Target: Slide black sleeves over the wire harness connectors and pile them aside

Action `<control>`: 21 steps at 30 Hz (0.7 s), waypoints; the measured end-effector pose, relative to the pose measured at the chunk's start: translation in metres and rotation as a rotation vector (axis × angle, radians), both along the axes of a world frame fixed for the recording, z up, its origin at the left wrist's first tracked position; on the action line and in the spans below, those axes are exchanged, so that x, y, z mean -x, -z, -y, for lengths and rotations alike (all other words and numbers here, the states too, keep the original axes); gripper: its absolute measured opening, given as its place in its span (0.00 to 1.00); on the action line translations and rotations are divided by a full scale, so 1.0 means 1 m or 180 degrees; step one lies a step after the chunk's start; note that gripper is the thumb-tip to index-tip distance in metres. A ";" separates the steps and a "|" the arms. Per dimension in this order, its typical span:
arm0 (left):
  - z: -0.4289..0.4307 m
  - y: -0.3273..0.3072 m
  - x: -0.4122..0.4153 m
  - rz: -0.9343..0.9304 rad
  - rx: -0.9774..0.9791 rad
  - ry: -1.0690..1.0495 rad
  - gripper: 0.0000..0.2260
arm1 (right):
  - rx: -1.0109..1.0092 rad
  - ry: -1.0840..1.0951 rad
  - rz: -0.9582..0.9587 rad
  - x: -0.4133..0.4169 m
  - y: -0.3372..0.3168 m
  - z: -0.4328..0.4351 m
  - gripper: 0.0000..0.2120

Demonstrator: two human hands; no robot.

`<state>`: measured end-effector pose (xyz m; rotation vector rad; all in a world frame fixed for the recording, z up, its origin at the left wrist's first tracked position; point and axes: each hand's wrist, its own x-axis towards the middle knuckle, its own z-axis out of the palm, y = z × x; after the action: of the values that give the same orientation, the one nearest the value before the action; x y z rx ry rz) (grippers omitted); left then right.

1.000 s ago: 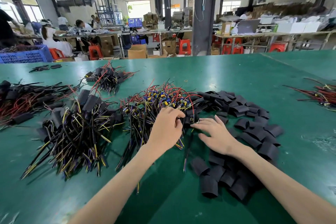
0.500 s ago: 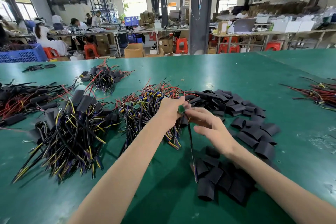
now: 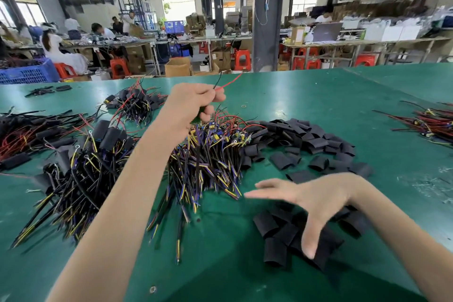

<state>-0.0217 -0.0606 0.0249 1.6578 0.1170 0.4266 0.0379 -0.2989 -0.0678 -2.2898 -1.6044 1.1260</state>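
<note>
My left hand is raised above the table and grips one wire harness, whose red and black leads stick up past my fingers. Below it lies a heap of unsleeved harnesses with blue and yellow connectors. My right hand hovers open, fingers spread, over a near cluster of black sleeves. More black sleeves spread to the right of the heap. A pile of sleeved harnesses lies at the left.
The green table carries another sleeved bundle further back, a red-and-black bundle at the far left and a red-wired bundle at the right edge. A blue crate stands behind the table. People work at distant benches.
My left hand has lifted a harness up out of the heap. My right hand let go of it and dropped down to the near sleeves, fingers now spread.
</note>
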 end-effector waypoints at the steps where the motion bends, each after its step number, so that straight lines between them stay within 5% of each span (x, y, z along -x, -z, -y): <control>1: 0.000 -0.002 0.003 0.0023 -0.0291 -0.0100 0.08 | 0.0099 -0.0108 0.0148 0.006 0.008 -0.007 0.56; 5: 0.005 -0.008 0.015 0.0093 -0.1046 -0.0463 0.08 | -0.0138 -0.0019 0.0830 0.012 0.034 -0.024 0.55; 10: 0.011 -0.031 0.032 0.0566 -0.1350 -0.0704 0.09 | -0.1180 0.0704 0.0659 -0.012 0.042 -0.025 0.32; 14: 0.012 -0.048 0.043 0.1046 -0.2237 -0.0970 0.13 | -0.1696 0.1242 0.1249 -0.028 0.052 -0.028 0.16; 18: 0.021 -0.026 0.034 0.0433 -0.3267 -0.0902 0.08 | -0.2096 0.1430 0.2241 -0.038 0.060 -0.023 0.11; 21: 0.029 0.019 0.025 -0.0061 -0.3545 -0.0709 0.07 | -0.2549 0.1761 0.2391 -0.037 0.058 -0.021 0.06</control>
<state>-0.0465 -0.0895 0.0062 2.7572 0.0786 0.7147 0.0752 -0.2779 -0.1253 -2.3584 -1.0905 -0.4873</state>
